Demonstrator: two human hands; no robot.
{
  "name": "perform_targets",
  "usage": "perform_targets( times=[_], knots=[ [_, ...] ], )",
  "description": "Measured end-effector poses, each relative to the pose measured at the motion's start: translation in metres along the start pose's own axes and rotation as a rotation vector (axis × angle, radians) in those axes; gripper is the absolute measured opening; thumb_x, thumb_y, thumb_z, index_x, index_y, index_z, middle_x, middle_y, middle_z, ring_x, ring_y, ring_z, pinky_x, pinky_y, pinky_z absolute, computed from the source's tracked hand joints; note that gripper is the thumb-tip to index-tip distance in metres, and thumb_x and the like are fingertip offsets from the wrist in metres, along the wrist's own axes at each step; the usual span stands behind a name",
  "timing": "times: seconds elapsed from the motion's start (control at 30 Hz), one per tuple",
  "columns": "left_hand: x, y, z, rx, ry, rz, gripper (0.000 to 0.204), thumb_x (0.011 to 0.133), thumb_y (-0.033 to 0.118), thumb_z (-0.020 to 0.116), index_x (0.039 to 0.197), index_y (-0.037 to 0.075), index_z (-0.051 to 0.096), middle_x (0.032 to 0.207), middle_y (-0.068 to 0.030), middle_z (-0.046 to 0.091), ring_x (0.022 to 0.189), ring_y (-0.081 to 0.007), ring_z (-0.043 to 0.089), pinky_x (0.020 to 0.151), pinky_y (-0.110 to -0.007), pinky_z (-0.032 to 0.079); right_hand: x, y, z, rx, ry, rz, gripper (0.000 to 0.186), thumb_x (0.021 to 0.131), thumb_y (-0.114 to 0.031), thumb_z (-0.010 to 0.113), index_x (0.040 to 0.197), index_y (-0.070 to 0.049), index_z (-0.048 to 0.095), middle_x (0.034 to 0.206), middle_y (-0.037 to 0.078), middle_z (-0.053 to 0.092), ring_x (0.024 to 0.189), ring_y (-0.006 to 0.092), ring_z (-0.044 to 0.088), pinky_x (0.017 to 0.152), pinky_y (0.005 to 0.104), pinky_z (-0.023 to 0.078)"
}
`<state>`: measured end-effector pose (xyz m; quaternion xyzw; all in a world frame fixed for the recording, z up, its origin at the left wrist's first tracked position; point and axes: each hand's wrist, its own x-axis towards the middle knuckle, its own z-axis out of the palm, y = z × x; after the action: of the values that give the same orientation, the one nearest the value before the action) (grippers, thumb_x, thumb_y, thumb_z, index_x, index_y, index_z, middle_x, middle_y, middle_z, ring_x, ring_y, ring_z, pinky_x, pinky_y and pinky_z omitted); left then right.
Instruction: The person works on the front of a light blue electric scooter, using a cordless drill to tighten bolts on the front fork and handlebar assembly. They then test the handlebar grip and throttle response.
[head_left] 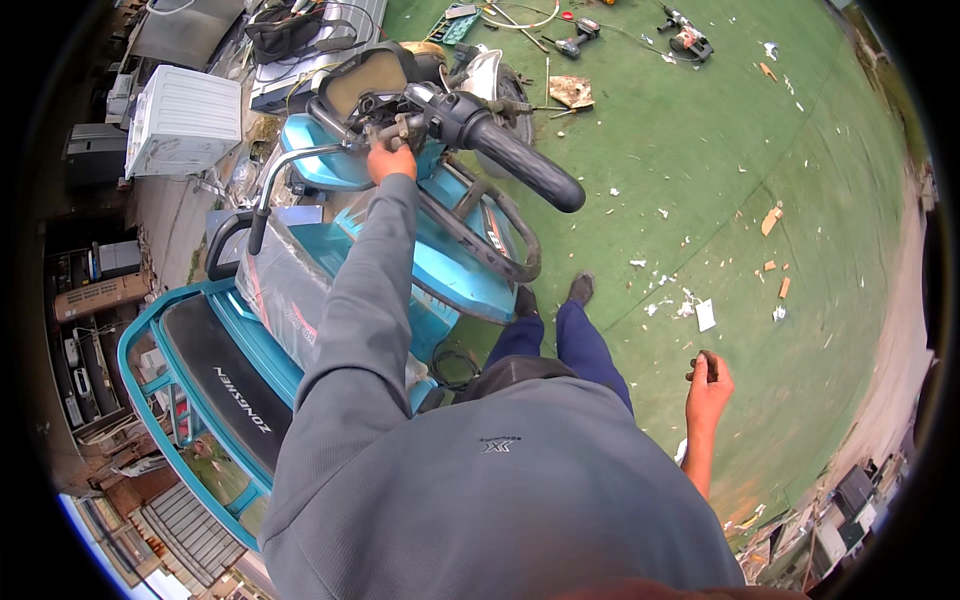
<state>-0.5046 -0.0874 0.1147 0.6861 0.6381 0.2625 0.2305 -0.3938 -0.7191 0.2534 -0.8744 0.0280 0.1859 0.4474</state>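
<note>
A blue electric tricycle [465, 280] stands at my left, its front end opened up. My left hand [392, 162] reaches out to the middle of its handlebar and is closed around a greyish-brown metal part [398, 130] there. Beside that hand, a black rubber grip [525, 165] points to the right, and a bare metal bar with another black grip [258, 230] bends to the left. Out to my right, my right hand [708, 385] hangs over the green floor with curled fingers. Something small and dark shows at its fingertips, too small to name.
Behind the handlebar lie a power drill [577, 40], another power tool [688, 40], and a green tool case [455, 22]. A white boxy appliance [185, 122] stands at the far left. Scraps litter the green floor [640, 220]. The tricycle's black seat back [225, 375] is near my left arm.
</note>
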Motion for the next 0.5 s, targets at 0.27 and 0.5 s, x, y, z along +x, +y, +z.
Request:
perform_targets(
  times=[0.27,0.5],
  knots=[
    [-0.015,0.007,-0.001,-0.166,-0.014,0.022,0.042,0.075,0.031,0.081,0.099,-0.002,0.074,0.094,-0.0193,0.075,0.091,-0.0325,0.072,0.083,-0.041,0.053,0.006,0.005,-0.009,-0.037,-0.024,-0.005,0.022,0.099,-0.014,0.061,0.106,0.006,0.067,0.088,0.010,0.070,0.078,0.0147,0.067,0.067,0.0293,0.057],
    [-0.007,0.011,-0.005,0.003,-0.050,-0.104,0.044,0.076,0.031,0.079,0.103,-0.003,0.074,0.097,-0.0199,0.074,0.092,-0.0334,0.072,0.085,-0.041,0.053,0.006,0.022,-0.010,-0.015,-0.007,-0.014,0.021,0.099,-0.014,0.061,0.106,0.006,0.067,0.088,0.010,0.070,0.079,0.0149,0.068,0.066,0.0293,0.057]
  ],
)
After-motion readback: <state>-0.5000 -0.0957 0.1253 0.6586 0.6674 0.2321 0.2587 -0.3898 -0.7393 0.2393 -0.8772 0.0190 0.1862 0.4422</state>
